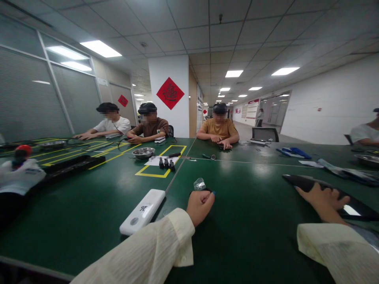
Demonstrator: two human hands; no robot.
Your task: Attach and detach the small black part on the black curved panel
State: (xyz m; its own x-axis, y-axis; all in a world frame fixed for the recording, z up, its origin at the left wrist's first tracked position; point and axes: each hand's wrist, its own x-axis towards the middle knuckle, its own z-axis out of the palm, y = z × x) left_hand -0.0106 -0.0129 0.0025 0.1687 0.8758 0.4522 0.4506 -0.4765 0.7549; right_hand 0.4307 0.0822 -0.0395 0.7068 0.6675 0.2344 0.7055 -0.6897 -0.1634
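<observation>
My left hand (201, 206) is closed in a fist above the green table. A small blue tip shows at its fingers and something dark behind them; what the hand holds is mostly hidden. Just beyond the fist is a small crumpled clear plastic piece (199, 184). To its left lies a white oblong box (142, 212) marked 26. At the right, my right hand (324, 200) rests with spread fingers on a long, glossy black pointed panel (304, 182). Part of the panel is hidden beneath the hand.
Black cylindrical parts (167, 164) stand on white paper inside yellow tape, near a metal bowl (143, 153). A long black tray (74, 167) and a white-gloved hand (22, 175) are at left. Blue-and-grey items (294, 152) lie far right. Several people sit around the table.
</observation>
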